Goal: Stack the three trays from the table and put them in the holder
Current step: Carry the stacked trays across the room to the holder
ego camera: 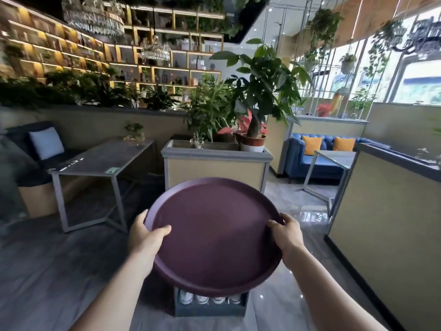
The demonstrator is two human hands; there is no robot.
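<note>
A round dark purple tray (214,237) is held level in front of me, above the floor. My left hand (146,237) grips its left rim with the thumb lying on the tray's inner face. My right hand (286,235) grips the right rim, thumb on top. I cannot tell whether more trays lie under the top one. Directly below the tray's near edge stands a grey box-like holder (210,306), mostly hidden by the tray, with several white cups showing in it.
A grey table (102,161) stands at the left with a dark sofa behind it. A planter box (217,168) with potted plants is straight ahead. A beige partition wall (381,225) runs along the right; a blue sofa (319,151) sits beyond.
</note>
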